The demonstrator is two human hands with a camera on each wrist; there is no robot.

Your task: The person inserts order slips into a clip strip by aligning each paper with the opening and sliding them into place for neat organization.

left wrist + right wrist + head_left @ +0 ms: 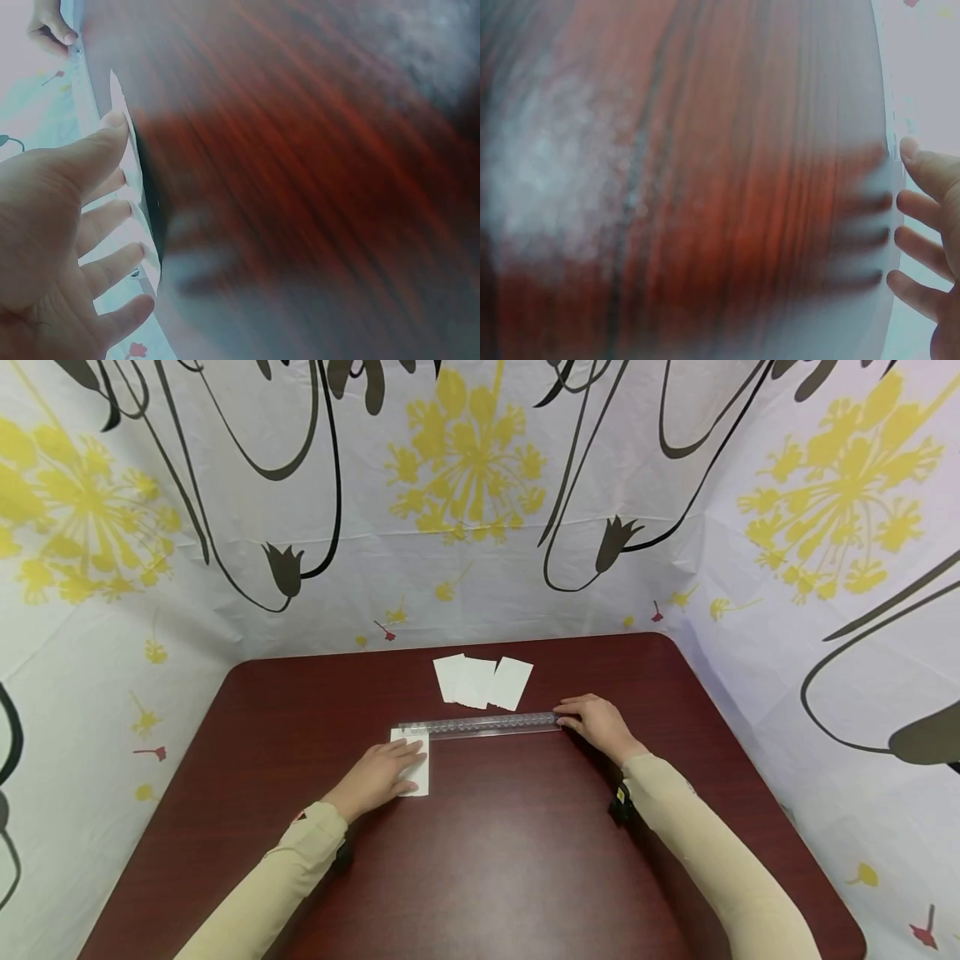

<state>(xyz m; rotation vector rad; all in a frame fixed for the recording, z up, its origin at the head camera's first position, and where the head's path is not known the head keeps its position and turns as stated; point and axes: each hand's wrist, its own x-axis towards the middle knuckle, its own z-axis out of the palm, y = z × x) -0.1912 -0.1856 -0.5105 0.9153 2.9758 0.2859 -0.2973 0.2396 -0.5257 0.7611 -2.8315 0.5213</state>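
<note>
Currently, the transparent ruler (487, 726) lies flat across the worktop (510, 868), a dark red surface with wood grain and rounded far corners. Its left end meets the far edge of a white paper card (420, 777), which lies lengthwise toward the person. The left hand (375, 779) rests on this card; its fingers are extended and slightly spread, with the fingertips against the paper and nothing enclosed. The right hand (600, 725) is positioned at the opposite end of the ruler, with the fingers and thumb touching that end; whether they pinch it or merely steady it cannot be determined, as the right wrist view is hazy along that edge. Beyond the ruler, and apart from it, three white cards (474, 683) lie side by side, partly overlapping. Both forearms are covered by pale yellow sleeves (705, 843), and a black wrist unit (621, 803) is visible under the right cuff. White fabric (495, 610) printed with yellow and dark flowers encloses the far side and both flanks.
</note>
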